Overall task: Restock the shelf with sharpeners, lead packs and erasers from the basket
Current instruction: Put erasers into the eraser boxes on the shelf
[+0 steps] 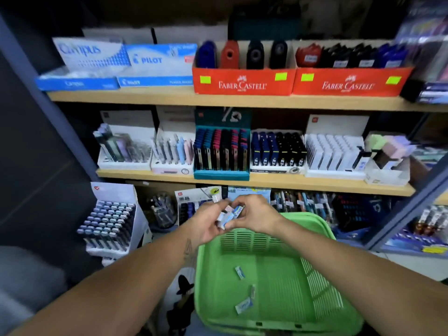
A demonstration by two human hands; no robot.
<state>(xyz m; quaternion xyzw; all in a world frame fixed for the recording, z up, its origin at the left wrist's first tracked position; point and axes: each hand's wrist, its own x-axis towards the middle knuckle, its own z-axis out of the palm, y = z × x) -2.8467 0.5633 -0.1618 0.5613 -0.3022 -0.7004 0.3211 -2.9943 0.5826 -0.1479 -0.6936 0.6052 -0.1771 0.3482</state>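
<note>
Shelves [230,101] of stationery boxes, green basket [218,275] below, hands [208,220] pinching erasers [230,214]

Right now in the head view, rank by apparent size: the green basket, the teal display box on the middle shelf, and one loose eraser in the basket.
1. Green basket, though it sits nearest the camera, which inflates it.
2. Teal display box.
3. Loose eraser, clearly smallest.
</note>
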